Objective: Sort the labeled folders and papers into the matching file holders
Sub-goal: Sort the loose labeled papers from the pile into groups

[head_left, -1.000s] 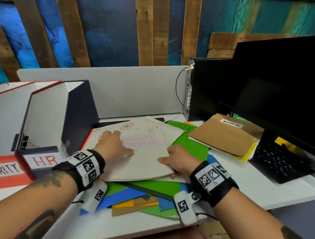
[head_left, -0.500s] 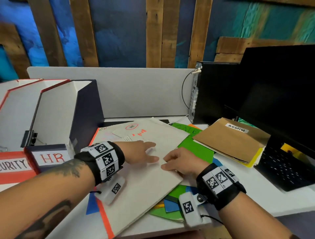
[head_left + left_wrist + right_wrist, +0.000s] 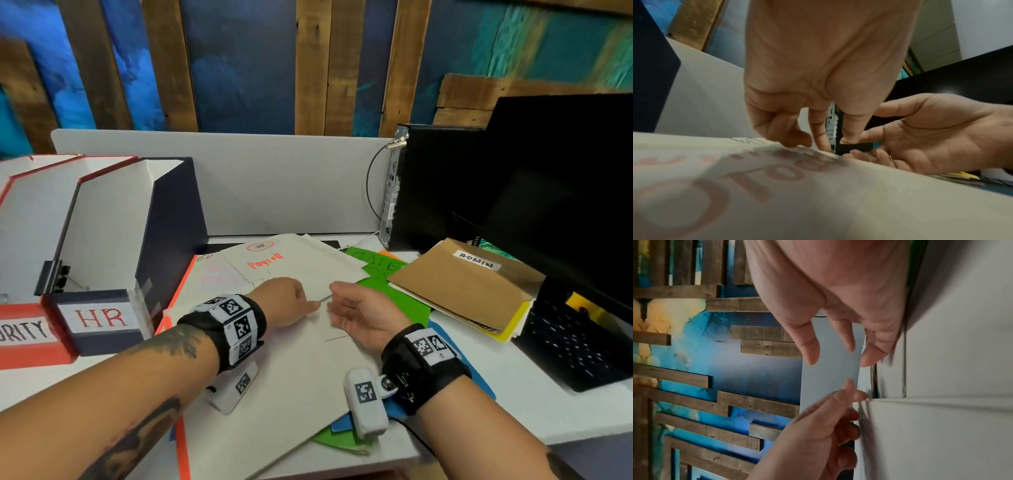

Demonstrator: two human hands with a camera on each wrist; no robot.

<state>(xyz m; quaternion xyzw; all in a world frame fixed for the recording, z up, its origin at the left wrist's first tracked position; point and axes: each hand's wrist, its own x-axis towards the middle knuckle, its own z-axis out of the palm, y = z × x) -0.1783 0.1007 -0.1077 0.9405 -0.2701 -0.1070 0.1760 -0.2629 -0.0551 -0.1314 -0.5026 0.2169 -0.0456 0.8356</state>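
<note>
While the HR "Payroll" sheet (image 3: 291, 270) lies atop the pile mid-bench, toward the back edge, the left hand (image 3: 284, 301) pinches its near corner with curled fingers, and the right hand (image 3: 363, 317) waits palm-up, fingers relaxed, touching that edge. Best to peel off only this sheet, support it underneath, then carry it to the HR holder (image 3: 99, 318) at the left edge.

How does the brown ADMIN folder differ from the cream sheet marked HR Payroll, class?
The brown ADMIN folder lies untouched by the monitor; the cream HR Payroll sheet lies mid-desk, with the left hand pinching papers at its near edge. The folder bears a stuck-on white label; the sheet's words are handwritten in red. The folder is thick with papers; the sheet is thin. Both remain unsorted.
</note>
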